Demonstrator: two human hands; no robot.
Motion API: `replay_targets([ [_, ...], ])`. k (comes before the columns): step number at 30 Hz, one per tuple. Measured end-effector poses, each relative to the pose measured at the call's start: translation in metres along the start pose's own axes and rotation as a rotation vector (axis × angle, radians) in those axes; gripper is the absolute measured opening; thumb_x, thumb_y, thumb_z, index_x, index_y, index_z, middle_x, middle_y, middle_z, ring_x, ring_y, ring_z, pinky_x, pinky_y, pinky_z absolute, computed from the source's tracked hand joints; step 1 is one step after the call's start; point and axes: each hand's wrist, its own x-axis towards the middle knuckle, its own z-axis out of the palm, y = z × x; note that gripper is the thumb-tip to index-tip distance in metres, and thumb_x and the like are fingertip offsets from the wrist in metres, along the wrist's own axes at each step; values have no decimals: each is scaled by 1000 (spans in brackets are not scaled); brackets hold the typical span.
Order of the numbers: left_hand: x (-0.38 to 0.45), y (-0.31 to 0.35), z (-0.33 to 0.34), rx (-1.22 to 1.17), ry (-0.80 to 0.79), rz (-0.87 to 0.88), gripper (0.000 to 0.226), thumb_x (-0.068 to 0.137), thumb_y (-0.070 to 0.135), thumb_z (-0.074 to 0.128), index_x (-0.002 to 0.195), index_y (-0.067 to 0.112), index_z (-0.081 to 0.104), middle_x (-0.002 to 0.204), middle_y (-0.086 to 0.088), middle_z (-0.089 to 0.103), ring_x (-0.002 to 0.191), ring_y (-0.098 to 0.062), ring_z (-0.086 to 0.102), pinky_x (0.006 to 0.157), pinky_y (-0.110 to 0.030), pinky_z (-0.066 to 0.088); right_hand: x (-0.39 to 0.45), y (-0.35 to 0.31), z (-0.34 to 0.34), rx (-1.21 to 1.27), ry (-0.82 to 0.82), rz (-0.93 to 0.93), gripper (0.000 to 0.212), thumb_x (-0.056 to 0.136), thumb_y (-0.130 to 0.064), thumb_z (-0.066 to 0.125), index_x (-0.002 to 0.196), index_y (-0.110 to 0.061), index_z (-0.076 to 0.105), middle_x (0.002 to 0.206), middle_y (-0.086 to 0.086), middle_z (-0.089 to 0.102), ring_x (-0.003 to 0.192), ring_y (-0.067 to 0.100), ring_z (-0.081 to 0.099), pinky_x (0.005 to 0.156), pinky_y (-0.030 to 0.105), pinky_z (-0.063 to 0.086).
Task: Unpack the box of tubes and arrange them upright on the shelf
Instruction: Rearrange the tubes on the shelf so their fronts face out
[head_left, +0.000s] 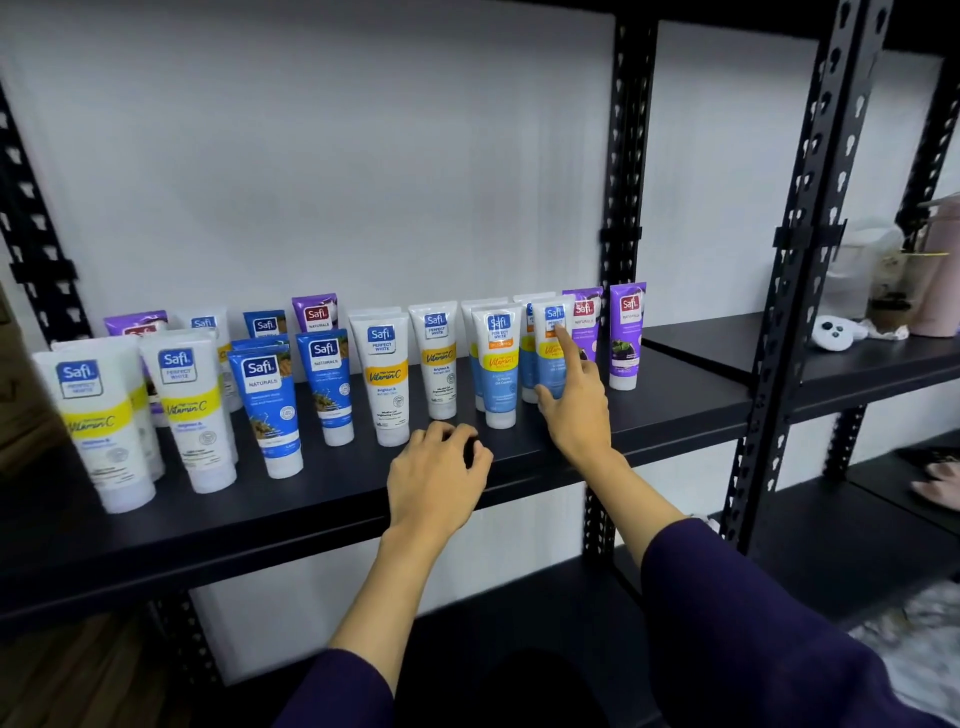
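Observation:
Several Safi tubes stand upright, cap down, in rows on the black shelf (322, 499): white-and-yellow ones (98, 415) at the left, blue ones (267, 410) beside them, purple ones (626, 338) at the right. My right hand (576, 400) holds a white-and-blue tube (550, 332) near the right end, thumb at its lower left, index finger stretched up its front. My left hand (436, 473) rests on the shelf in front of the middle tubes, fingers loosely curled, holding nothing.
Black perforated uprights (618, 208) frame the shelf bay. The neighbouring bay to the right holds a small white object (831, 332), a pink bottle (940, 280) and other items. A lower shelf (519, 623) lies beneath. A white wall panel stands behind the tubes.

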Motion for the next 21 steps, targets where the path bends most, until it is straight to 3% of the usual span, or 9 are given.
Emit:
replay_targets([
  [4,0,0,0,5,-6,1,39,98,43,34,127,29,55,130,4,54,114,-16,50,82,-31,43,-3,2,-1,16,-3,-1,76,91,-14,62,150,-34,19,139,13,39,123,27,48,96,45,48],
  [8,4,0,-1,-37,-24,-13,35,97,42,38,120,26,59,122,3,57,108,-16,51,77,-32,44,-13,-1,-2,-41,100,-18,61,92,-15,60,146,-22,32,136,14,40,123,27,44,93,40,48],
  [12,10,4,-12,-57,62,105,28,97,30,43,116,20,60,113,1,62,100,-16,54,70,-30,46,-23,-15,-11,-55,158,-216,33,91,-9,59,123,-7,54,123,14,49,112,27,50,85,41,53],
  [17,36,11,-66,-44,184,199,27,97,26,43,114,16,61,113,-3,63,104,-22,56,74,-37,49,-3,-71,-28,-88,78,-475,21,91,-11,56,111,-5,61,111,12,58,103,27,53,76,33,46],
  [21,71,-18,-121,44,193,130,30,97,28,44,120,16,60,120,-6,61,109,-25,55,77,-37,47,28,-129,-21,-104,-109,-535,29,95,-21,52,121,-10,57,122,9,57,115,26,49,87,40,46],
])
